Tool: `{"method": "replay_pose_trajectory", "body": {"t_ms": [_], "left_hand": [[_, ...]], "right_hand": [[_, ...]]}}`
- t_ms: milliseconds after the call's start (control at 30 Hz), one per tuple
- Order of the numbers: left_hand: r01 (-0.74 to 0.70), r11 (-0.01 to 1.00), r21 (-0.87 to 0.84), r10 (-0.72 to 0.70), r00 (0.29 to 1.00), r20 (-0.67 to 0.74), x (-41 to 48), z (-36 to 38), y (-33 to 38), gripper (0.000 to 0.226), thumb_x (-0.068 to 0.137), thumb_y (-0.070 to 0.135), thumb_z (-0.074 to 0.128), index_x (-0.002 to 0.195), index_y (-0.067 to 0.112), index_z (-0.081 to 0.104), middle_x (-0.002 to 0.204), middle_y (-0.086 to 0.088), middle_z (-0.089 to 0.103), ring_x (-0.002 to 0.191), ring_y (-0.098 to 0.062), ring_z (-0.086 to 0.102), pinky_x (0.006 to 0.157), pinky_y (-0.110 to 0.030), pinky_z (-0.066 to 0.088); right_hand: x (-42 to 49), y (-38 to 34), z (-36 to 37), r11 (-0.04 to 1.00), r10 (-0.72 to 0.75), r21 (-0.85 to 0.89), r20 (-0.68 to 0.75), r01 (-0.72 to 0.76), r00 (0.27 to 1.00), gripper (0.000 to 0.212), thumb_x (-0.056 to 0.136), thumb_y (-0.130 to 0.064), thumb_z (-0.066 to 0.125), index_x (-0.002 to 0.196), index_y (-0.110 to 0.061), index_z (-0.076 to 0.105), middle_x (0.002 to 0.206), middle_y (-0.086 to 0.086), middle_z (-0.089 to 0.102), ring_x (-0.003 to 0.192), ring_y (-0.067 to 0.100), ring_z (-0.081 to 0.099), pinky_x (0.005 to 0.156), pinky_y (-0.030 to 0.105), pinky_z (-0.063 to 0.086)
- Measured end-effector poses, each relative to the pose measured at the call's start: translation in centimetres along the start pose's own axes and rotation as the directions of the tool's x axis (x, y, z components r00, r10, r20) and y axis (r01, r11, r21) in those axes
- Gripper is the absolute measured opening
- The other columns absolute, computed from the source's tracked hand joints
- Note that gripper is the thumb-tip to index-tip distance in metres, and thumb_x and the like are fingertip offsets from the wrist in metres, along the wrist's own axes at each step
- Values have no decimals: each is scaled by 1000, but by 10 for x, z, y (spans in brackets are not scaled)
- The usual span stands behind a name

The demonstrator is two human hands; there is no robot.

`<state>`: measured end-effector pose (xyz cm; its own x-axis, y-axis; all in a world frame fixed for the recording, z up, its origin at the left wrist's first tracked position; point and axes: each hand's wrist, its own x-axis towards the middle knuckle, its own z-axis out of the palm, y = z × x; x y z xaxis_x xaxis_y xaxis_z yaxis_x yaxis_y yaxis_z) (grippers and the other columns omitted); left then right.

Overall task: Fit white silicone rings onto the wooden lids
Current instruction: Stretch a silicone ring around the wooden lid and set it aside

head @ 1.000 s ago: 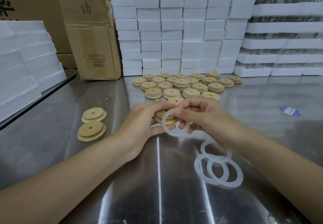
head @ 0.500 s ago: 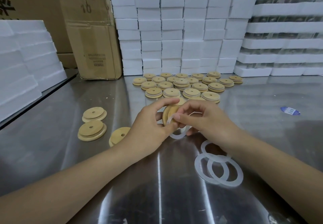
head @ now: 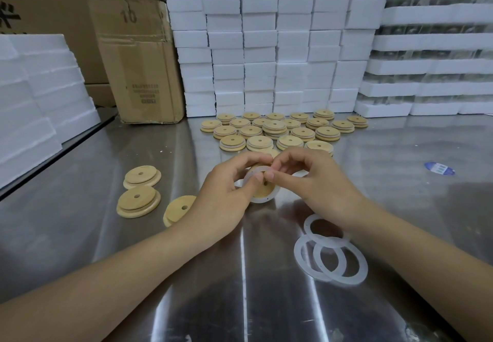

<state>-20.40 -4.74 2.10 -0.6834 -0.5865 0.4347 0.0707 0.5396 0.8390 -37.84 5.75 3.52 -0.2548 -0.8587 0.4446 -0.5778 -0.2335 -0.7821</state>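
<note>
My left hand (head: 224, 195) holds a round wooden lid (head: 264, 188) tilted up, its face toward me. A white silicone ring (head: 257, 179) lies around the lid's rim, and my right hand (head: 314, 184) pinches that ring at the lid's top edge. Three loose white rings (head: 330, 256) lie overlapping on the metal table under my right forearm. Several more wooden lids (head: 280, 131) sit in rows at the back. Three lids (head: 138, 200) rest to the left; the nearest one (head: 177, 208) is partly hidden by my left wrist.
Stacks of white foam blocks (head: 266, 48) line the back and the left side (head: 34, 93). A cardboard box (head: 136, 61) stands at the back left. A blue oval sticker (head: 438, 168) lies on the steel table (head: 106, 235) at the right.
A lid now lies left of my wrist that was absent a second ago. The ring, first held loose beside the lid, has been brought onto it, and the lid has tilted up.
</note>
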Motion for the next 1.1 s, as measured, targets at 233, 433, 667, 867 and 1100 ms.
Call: {"method": "replay_pose_trajectory", "body": {"t_ms": [233, 433, 667, 867, 1100], "left_hand": [[-27, 1000, -10, 27, 999, -22, 0, 0, -2, 24, 108, 11, 63, 114, 31, 74, 119, 17, 76, 117, -9, 71, 100, -40, 59], [-20, 1000, -22, 19, 999, -38, 0, 1, -2, 19, 106, 14, 66, 110, 32, 74, 113, 15, 78, 111, -13, 73, 91, -42, 60], [18, 999, -27, -21, 994, -111, 1, 0, -3, 17, 103, 15, 72, 98, 31, 72, 99, 12, 78, 97, -16, 76, 67, -22, 51], [3, 1000, -3, -3, 990, -137, 2, -1, -4, 10, 101, 15, 75, 96, 24, 75, 94, 12, 80, 98, -10, 75, 78, -35, 59], [21, 999, -34, -26, 990, -141, 2, -2, -3, 8, 98, 14, 77, 94, 21, 75, 93, 7, 81, 96, -11, 76, 70, -19, 54]], "right_hand": [[3, 3, -1, 999, -24, 22, -31, 25, 999, 7, 91, -21, 83, 90, -20, 76, 86, -8, 77, 84, 10, 73, 79, 17, 54], [5, 1, -5, 999, -29, 27, -3, 29, 1000, 2, 92, -18, 82, 92, -17, 80, 86, -5, 79, 84, 11, 74, 78, 16, 52], [3, -3, -9, 1000, -9, -25, 4, 9, 1000, 4, 92, -19, 81, 91, -16, 80, 82, -5, 77, 78, 4, 68, 74, 15, 49], [3, -4, -8, 999, -6, -34, -11, 6, 1000, 4, 91, -17, 82, 91, -14, 80, 84, -2, 76, 83, 16, 72, 79, 28, 58], [4, -5, -13, 999, 14, 29, -12, -14, 1000, 7, 89, -16, 84, 92, -12, 79, 89, 6, 78, 88, 29, 74, 87, 48, 61]]}}
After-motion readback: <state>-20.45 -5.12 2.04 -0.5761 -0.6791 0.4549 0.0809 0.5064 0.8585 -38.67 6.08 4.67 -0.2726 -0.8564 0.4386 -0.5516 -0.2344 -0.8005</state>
